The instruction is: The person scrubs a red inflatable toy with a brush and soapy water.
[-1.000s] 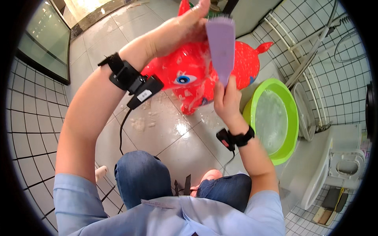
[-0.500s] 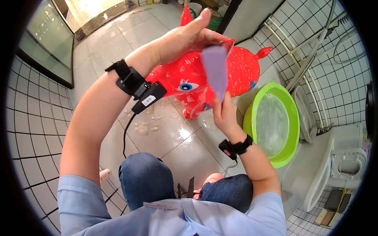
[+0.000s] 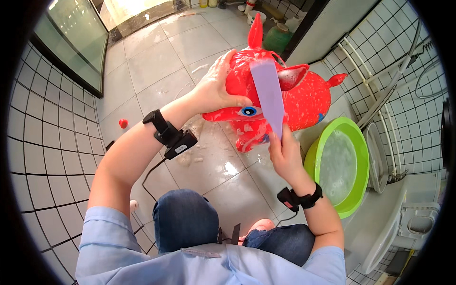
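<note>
A red inflatable animal toy [image 3: 304, 102] with pointed ears, a tail and a blue eye stands on the tiled floor, streaked with white suds. My left hand [image 3: 219, 85] grips its head, thumb beside the eye and fingers spread over the front. In my right hand [image 3: 286, 154] is the handle of a flat purple brush [image 3: 267, 88]. The brush lies across the head between eye and ear; its underside is hidden. Each of my wrists wears a black strap with a small box and cable.
A lime-green basin [image 3: 311, 164] of cloudy water stands right of the toy, beside a white toilet [image 3: 384, 232]. Foam patches [image 3: 185, 159] and a small red object [image 3: 123, 123] lie on the floor. A glass door [image 3: 71, 42] is at far left; pipes [image 3: 370, 78] run along the right wall.
My left hand has come down from the ears to the front of the toy's head, uncovering both ears. The brush remains in my right hand over the head. The whole view has shifted slightly.
</note>
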Demonstrator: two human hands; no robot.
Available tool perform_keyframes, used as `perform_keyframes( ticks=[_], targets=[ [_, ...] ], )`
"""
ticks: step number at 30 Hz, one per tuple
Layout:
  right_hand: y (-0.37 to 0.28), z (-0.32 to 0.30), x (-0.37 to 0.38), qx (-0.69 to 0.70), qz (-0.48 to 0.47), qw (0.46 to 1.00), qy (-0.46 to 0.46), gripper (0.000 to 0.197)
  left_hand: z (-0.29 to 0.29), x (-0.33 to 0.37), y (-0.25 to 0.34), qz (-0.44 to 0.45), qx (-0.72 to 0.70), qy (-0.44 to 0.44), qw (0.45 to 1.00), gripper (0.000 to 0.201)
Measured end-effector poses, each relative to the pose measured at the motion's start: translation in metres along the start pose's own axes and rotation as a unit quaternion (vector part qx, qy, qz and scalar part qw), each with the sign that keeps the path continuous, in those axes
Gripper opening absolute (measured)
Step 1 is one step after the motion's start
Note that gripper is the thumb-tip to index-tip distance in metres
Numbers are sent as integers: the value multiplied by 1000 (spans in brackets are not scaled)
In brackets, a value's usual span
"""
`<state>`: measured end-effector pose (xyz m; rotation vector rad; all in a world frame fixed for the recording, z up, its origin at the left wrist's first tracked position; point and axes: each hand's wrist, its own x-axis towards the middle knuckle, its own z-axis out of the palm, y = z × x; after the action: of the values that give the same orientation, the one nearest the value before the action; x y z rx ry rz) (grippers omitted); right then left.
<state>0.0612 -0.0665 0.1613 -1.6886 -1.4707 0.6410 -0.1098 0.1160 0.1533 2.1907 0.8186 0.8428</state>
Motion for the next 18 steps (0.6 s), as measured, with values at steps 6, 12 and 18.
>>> perform_keyframes(
  ticks=[6,12,18],
  targets=[
    [-13,-17,21,-42,18,999,-30,19,-11,7,14,-65,-63,-28,996,114],
    [54,-40,-21,-85,36,996,-11,21,4,4,21,9,-12,7,1000,109],
    [40,-11,25,-43,-79,995,42,22,14,12,45,27,164,4,986,118]
  ],
)
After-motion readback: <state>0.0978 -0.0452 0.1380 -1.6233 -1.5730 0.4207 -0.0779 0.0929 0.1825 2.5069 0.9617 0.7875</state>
